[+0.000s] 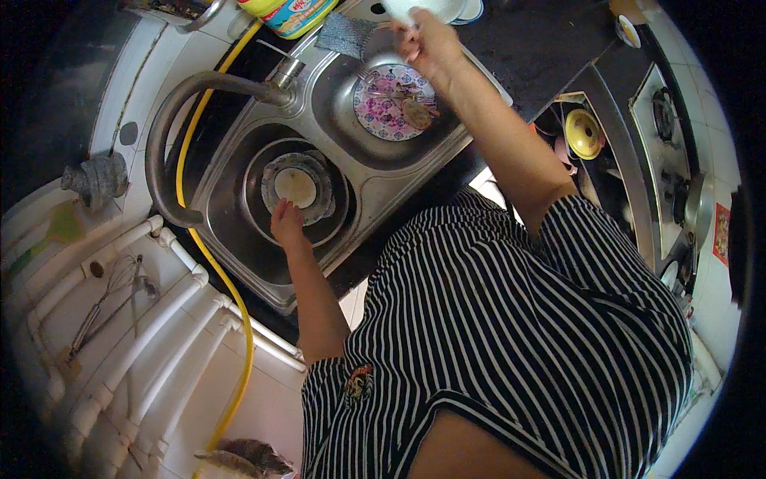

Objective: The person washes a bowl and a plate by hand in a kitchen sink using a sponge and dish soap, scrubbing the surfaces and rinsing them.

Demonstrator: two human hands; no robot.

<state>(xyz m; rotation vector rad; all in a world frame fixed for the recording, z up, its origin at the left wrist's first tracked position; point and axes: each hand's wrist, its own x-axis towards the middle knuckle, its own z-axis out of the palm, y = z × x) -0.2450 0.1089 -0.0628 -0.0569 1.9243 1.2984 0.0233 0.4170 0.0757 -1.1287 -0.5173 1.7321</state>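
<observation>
In the left sink basin (227,239) a metal basin (248,179) holds stacked dishes, with a pale bowl (295,187) in the middle. The fingers of my left hand (287,223) are at the near-left rim of these dishes; whether they grip it is unclear. At the top edge, my right hand (429,45) has its thumb over the rim of a white bowl (443,9) and its fingers curled below. The bowl is partly cut off by the picture's edge. Beneath that arm, a patterned plate (377,123) with a fork and food scraps lies in the right sink basin (335,114).
A curved metal faucet (161,138) arches beside the left basin, along a yellow hose (190,129). A grey scouring cloth (346,36) and a yellow container (293,15) are behind the sink. A gas stove (658,149) stands at right, white pipes (173,299) at left.
</observation>
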